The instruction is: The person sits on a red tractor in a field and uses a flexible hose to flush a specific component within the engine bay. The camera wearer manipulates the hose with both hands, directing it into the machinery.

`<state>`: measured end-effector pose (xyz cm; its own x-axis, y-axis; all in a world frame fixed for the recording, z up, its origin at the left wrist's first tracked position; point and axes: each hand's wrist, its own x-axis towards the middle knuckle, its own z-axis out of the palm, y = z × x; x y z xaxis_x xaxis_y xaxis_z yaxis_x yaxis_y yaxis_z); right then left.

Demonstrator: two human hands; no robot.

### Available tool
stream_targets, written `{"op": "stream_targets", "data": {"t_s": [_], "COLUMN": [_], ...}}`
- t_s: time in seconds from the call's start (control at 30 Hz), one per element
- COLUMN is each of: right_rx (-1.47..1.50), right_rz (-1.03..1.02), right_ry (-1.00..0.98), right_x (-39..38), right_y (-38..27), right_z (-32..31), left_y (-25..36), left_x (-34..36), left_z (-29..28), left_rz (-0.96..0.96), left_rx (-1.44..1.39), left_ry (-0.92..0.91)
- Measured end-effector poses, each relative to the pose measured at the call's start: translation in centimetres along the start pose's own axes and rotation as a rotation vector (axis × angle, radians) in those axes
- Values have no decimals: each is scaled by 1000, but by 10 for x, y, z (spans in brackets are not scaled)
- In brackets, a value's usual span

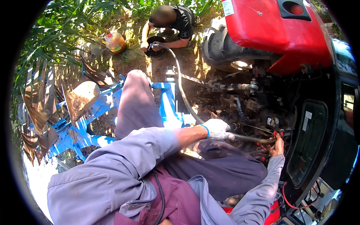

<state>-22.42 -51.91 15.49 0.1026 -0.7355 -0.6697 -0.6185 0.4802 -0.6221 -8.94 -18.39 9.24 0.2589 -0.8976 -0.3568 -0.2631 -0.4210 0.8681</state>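
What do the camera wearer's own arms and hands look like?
The left sleeve and right sleeve are grey; the left stops partway along the forearm, the right near the wrist. The left hand wears a white glove with blue edging; the right hand appears bare.

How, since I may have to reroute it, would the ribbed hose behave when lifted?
The ribbed hose would likely flex yet feel fairly springy: it arcs smoothly without visible kinks. Its ridges should probably give the gloved left hand decent grip.
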Motion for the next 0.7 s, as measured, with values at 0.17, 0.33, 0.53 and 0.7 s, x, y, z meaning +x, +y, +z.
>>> {"op": "stream_targets", "data": {"t_s": [0.17, 0.33, 0.53, 0.7], "right_rx": [14, 22, 30, 56], "right_rz": [-19, -9, -7, -3], "right_ry": [-7, -8, -4, -5], "right_x": [6, 4, 4, 7], "right_y": [3, 4, 2, 3], "right_z": [-6, -3, 0, -2], "left_y": [-2, 0, 2, 3], "left_x": [3, 1, 1, -1], "left_z": [2, 0, 0, -4], "left_rz": [19, 4, -11, 8], "left_rx": [5, -6, 9, 25], "left_ry": [3, 8, 8, 22]}}
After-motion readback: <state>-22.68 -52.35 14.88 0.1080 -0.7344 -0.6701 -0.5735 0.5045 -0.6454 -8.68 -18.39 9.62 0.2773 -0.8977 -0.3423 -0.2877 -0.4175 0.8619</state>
